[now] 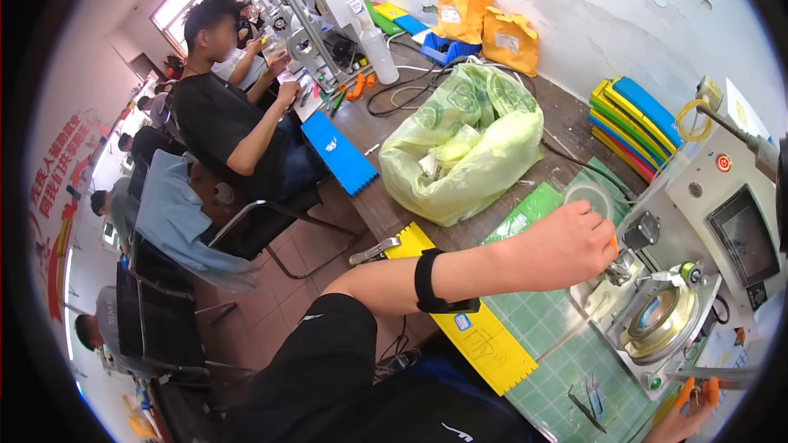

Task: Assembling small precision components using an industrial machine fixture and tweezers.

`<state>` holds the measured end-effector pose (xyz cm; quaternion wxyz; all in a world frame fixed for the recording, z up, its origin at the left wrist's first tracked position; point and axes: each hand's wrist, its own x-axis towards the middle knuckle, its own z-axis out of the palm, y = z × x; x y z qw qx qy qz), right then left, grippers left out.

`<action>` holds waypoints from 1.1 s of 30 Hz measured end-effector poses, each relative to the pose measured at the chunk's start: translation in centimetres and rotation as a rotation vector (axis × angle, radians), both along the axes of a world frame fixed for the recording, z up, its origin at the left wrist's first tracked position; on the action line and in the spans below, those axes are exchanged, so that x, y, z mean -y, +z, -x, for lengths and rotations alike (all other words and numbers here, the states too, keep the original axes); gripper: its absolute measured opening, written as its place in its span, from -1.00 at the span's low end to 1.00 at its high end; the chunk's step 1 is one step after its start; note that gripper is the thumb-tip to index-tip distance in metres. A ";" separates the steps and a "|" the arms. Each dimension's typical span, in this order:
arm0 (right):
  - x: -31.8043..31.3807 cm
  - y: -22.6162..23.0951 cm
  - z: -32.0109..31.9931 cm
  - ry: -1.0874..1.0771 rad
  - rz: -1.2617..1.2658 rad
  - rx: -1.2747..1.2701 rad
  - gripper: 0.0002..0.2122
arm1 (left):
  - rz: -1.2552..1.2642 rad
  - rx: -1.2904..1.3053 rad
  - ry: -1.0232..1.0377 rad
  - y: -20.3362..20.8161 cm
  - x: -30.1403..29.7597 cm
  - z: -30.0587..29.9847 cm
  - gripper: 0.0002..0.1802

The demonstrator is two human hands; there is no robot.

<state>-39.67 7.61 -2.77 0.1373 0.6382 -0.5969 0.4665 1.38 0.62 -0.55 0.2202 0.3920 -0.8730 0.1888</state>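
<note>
My left hand (566, 248) is closed and reaches over the right part of the bench, its fingers curled toward a small metal fixture (620, 269) on a bench machine (712, 172). Orange finger covers show at its fingertips; what it grips, if anything, is hidden. Low at the right edge, my right hand (688, 420), also with orange finger covers, pinches something small beside a grey metal bar (722, 377). Between the hands lies the machine's round, shiny metal dish (661, 324). A black band (427, 280) is on my left forearm.
A pale green plastic bag (460, 156) stands on the bench beyond my left arm. Yellow strips (484, 344) line the front edge beside a green cutting mat (546, 328) with tweezers (586, 410). Stacked coloured pads (632, 127) lean at the wall. A co-worker (222, 107) sits to the left.
</note>
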 end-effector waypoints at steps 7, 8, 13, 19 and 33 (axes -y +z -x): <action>0.2 -0.4 1.1 -0.018 -0.067 0.176 -0.68 | -0.030 0.001 0.000 -1.1 0.7 -0.8 -0.86; 0.5 -1.5 2.8 -0.026 -0.068 0.170 -0.68 | -0.034 -0.026 -0.020 -1.2 0.7 -1.1 -0.85; -1.0 -1.9 4.1 0.049 -0.284 0.397 -0.64 | -0.006 -0.156 -0.097 1.7 0.1 -2.4 -0.87; -3.7 -3.7 11.9 -0.058 -0.415 0.517 -0.69 | 0.096 -0.175 -0.115 0.6 0.7 -1.6 -0.84; -1.5 -0.7 3.8 -0.058 -0.239 0.020 -0.82 | -0.003 -0.003 0.002 -0.1 -0.3 -1.0 -0.85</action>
